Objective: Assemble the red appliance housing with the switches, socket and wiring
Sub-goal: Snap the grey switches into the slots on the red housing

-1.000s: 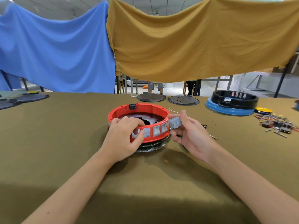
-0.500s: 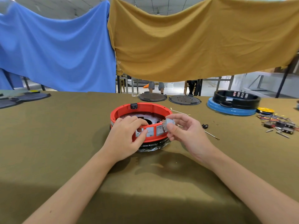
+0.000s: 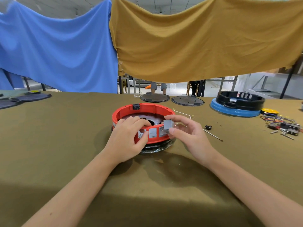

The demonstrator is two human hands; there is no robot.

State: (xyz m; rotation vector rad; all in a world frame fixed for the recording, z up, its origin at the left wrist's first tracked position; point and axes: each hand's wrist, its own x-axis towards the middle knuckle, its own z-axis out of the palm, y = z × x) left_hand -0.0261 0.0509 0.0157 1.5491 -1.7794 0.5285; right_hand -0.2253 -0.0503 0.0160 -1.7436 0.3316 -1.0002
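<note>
Head view – left hand (image 3: 129, 138) gripping red housing (image 3: 146, 110), right hand (image 3: 188, 133) pinching grey switch (image 3: 168, 124)

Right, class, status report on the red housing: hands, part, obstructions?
Left hand gripping red housing front rim. Right hand pinching grey switch at its slot. Nothing blocking.

Red housing (image 3: 144, 110), switch (image 3: 168, 125) perhaps half-seated

Single head-worn wide-angle view, facing forward and down, close over the table (image 3: 49, 145), draped cloths behind
</note>
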